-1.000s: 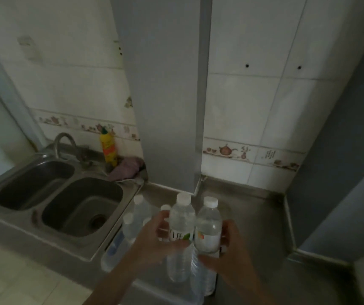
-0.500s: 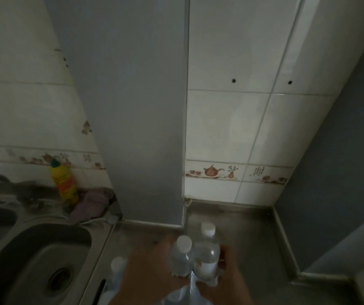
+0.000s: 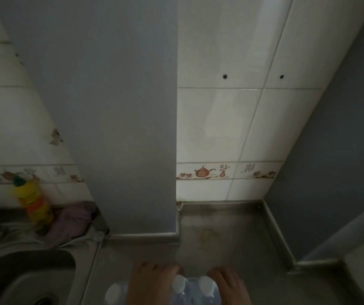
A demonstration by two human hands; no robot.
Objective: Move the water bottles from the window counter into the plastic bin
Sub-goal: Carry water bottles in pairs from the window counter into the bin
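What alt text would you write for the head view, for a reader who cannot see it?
At the bottom edge, a left hand and a right hand hold clear water bottles with white caps above a steel counter. A yellow bottle and a purple cloth sit by the sink.

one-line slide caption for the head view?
Both hands, left and right, grip capped water bottles at the steel counter beside the sink.
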